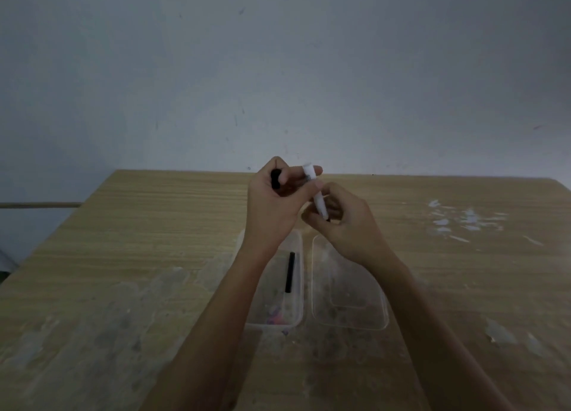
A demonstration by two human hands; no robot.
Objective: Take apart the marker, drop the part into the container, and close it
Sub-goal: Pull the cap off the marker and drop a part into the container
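My left hand [272,200] fingers clamp a black cap; my right hand [343,222] fingers pinch the white marker barrel [315,194]. Clear plastic container [296,287] below. Risk: a loosened part slips and misses the container.

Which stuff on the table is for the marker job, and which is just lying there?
For the job:
- white marker body, held by both hands
- black cap in the left hand
- right hand
- clear container with a black part inside
- clear lid beside it

Just there:
- white smears on the table
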